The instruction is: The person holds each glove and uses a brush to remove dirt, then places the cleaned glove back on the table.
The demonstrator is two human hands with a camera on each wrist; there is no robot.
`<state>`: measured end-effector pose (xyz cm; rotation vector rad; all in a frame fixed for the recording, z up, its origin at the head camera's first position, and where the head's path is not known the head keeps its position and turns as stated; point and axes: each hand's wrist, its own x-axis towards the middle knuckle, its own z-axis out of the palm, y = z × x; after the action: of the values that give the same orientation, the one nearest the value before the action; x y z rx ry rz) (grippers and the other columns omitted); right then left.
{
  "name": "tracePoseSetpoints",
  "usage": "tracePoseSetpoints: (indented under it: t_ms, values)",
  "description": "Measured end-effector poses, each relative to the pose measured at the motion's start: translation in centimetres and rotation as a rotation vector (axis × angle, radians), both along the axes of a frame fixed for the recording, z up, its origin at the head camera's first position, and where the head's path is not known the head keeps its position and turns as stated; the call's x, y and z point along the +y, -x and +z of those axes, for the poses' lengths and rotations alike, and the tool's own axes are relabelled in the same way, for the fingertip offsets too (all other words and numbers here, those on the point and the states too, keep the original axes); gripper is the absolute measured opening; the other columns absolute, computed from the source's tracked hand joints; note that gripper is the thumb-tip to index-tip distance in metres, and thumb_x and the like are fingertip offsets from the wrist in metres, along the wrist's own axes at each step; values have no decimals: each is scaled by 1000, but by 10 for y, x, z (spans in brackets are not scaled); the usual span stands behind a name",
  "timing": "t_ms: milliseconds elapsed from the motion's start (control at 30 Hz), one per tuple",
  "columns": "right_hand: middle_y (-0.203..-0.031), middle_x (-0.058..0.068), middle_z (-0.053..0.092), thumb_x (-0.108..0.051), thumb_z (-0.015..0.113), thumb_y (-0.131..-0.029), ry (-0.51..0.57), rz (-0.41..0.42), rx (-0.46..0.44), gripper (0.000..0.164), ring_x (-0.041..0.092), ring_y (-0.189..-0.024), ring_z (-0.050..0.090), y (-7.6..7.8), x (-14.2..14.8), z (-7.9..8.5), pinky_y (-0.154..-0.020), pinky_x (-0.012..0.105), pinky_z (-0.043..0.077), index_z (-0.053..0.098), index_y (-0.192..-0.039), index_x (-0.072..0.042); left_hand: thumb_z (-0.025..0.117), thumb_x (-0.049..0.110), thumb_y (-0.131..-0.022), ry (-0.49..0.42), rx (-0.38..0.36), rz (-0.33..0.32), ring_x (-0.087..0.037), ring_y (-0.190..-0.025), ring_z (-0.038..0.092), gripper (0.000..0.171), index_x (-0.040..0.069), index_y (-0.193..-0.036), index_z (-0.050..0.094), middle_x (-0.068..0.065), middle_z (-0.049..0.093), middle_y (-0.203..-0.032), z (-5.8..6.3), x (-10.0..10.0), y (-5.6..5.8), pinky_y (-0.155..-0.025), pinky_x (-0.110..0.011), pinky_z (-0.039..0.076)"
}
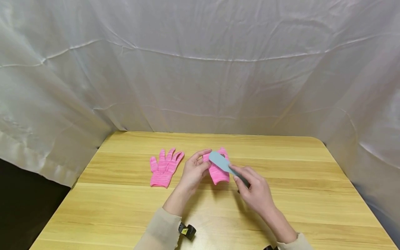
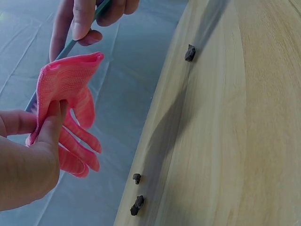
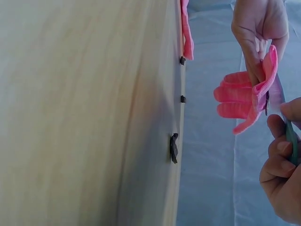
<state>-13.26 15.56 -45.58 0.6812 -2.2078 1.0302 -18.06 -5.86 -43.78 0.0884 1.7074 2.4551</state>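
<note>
Pink glove (image 1: 219, 174), streaked knit, left hand (image 1: 194, 171), pinching it, right hand (image 1: 257, 190), gripping blue tool (image 1: 219, 161)

The held glove (image 1: 219, 174) is showing bright pink, and the other glove (image 1: 161, 173) is wearing the same pink, with paler flecked streaks running through its knit. The spatula (image 1: 220, 161) is displaying a pale grey-blue blade and a darker teal handle (image 3: 291, 143). The worktop (image 1: 125, 215) is carrying yellow-tan wood grain with browner bands. Dark brown-black lumps (image 2: 190, 52) are standing out against it. The curtain (image 1: 200, 86) is gleaming silvery grey (the wrist views are turning it bluish), while the sleeve (image 1: 162, 227) is showing plain beige.
</note>
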Motion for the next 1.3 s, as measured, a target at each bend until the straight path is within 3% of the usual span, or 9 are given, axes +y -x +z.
tracePoseSetpoints:
  t_ms: [400,1300]
  values:
    - [-101,-1,73,6,77,-86,-21,-76,-11,47,0,-62,48,3,3,-3,-50,12,38,75,-127,-15,53,-13,-95,-1,-15,2,-18,-103,71,50,0,-144,56,-22,68,-130,1,0,0,-99,-36,59]
    - [-98,0,73,7,76,-86,-12,-112,13,46,2,-61,43,5,7,-4,-47,14,34,76,-126,-13,53,-13,-95,1,-11,6,-19,-104,70,50,-1,-143,56,-21,67,-131,1,1,-1,-94,-31,61]
